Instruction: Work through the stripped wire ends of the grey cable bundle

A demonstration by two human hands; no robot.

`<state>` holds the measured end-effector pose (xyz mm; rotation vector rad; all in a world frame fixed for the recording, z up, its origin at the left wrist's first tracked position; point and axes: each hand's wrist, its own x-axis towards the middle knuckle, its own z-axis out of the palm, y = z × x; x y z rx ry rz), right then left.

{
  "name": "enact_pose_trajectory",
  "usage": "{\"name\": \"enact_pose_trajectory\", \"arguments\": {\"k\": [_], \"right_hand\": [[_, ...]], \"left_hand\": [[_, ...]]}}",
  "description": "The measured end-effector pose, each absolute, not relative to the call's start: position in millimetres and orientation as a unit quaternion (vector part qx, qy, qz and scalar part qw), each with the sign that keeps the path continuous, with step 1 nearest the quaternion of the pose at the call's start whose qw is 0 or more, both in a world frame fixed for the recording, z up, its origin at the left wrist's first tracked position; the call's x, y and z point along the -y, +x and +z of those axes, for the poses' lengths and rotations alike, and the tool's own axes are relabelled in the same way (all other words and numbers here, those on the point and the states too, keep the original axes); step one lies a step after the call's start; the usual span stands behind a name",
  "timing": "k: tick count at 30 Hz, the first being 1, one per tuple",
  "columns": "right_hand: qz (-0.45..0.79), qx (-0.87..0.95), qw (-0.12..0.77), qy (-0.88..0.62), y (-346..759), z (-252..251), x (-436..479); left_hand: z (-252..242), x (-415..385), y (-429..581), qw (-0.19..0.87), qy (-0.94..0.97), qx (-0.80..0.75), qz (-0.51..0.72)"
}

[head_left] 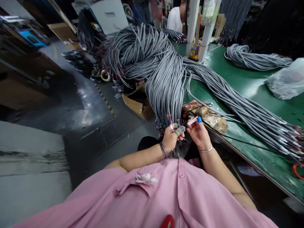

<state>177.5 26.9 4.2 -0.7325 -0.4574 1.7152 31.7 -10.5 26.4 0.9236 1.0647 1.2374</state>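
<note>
My left hand [171, 137] is closed round the ends of grey cables [175, 125], whose stripped coloured wires fan out above my fist; a grey cot covers one finger. My right hand [198, 131] pinches a small pale piece [192, 121] between fingertips capped in pink and blue, right beside the wire ends. Both hands hover just off the edge of the green table [251, 85]. A thick bundle of grey cables [163, 79] hangs off the table down to my hands.
More grey cables [237, 104] run along the table to the right, with another coil [254, 58] at the back. A brown taped pad [209, 116] lies by the edge, a plastic bag [287, 79] at right. Cardboard box [137, 103] on floor; person in white [174, 19] behind.
</note>
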Motion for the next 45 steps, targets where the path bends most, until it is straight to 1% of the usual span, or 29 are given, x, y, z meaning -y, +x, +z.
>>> {"name": "enact_pose_trajectory", "arguments": {"k": [10, 17, 25, 29, 33, 36, 45], "right_hand": [[0.731, 0.171, 0.586, -0.306, 170.6, 7.3, -28.4], [0.728, 0.151, 0.596, -0.303, 168.5, 4.6, -29.7], [0.763, 0.147, 0.567, -0.274, 172.7, -6.0, -22.6], [0.766, 0.132, 0.568, -0.270, 179.8, -11.7, -17.6], [0.764, 0.122, 0.566, -0.284, 185.2, -12.9, -8.8], [0.758, 0.130, 0.560, -0.308, 188.9, -8.5, 1.8], [0.734, 0.168, 0.560, -0.345, 188.2, 0.9, 32.3]], "left_hand": [[28.9, 1.9, 39.0, 0.582, 0.388, -0.458, 0.549], [24.3, 5.6, 37.3, 0.588, 0.402, -0.472, 0.519], [25.2, 11.5, 32.7, 0.584, 0.410, -0.471, 0.518], [19.0, 16.4, 25.8, 0.583, 0.418, -0.469, 0.516], [16.5, 19.0, 18.4, 0.603, 0.436, -0.434, 0.508], [17.5, 20.5, 14.2, 0.612, 0.442, -0.394, 0.524], [26.4, 33.8, -1.0, 0.587, 0.448, -0.348, 0.577]]}}
